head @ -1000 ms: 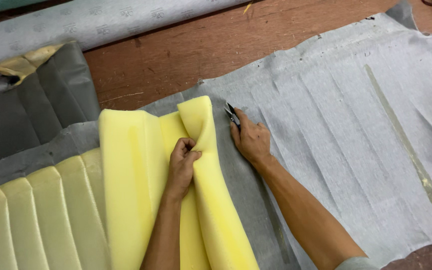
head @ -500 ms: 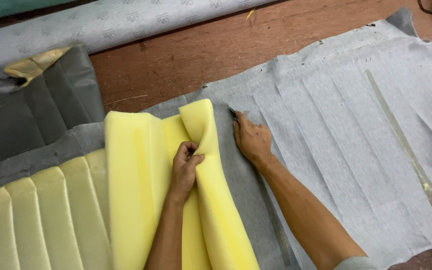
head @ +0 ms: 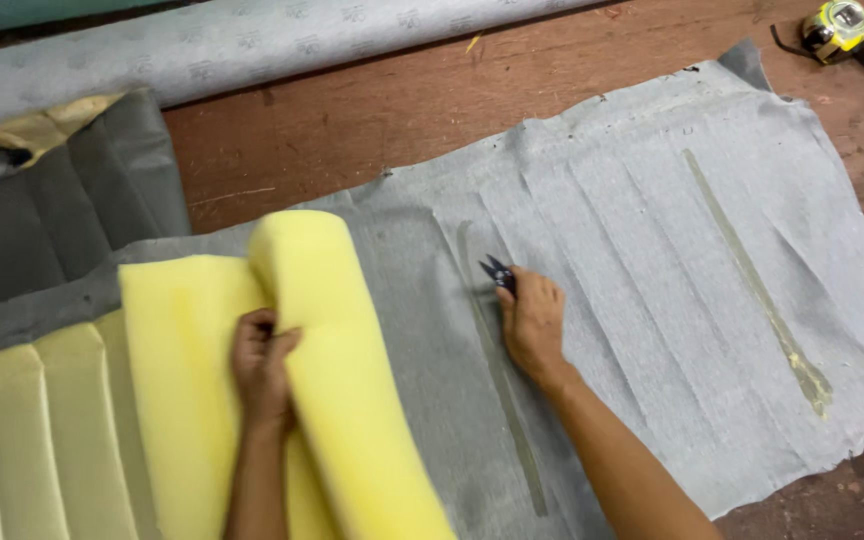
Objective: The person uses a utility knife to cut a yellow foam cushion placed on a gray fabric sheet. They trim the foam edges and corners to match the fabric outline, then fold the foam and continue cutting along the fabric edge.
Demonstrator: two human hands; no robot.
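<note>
Left hand [head: 262, 365] is gripping the folded-over edge of a thick yellow foam sheet [head: 337, 380], fingers closed into the fold, lifting it so it is curling into a rounded roll above the flat part of the foam. The foam is lying at lower left, partly over a wide grey pleated fabric sheet [head: 652, 270] spread across a reddish-brown wooden table [head: 372, 110]. Right hand [head: 532, 325] is pressing palm-down on the grey fabric, just right of the foam, fingers closed around small black thread snips [head: 499, 272] whose tips are pointing up and left beside a pale glue strip. A grey fabric roll [head: 252, 45] is lying along the top edge; a yellow tape measure [head: 837, 25] is sitting at top right, well apart from both hands.
</note>
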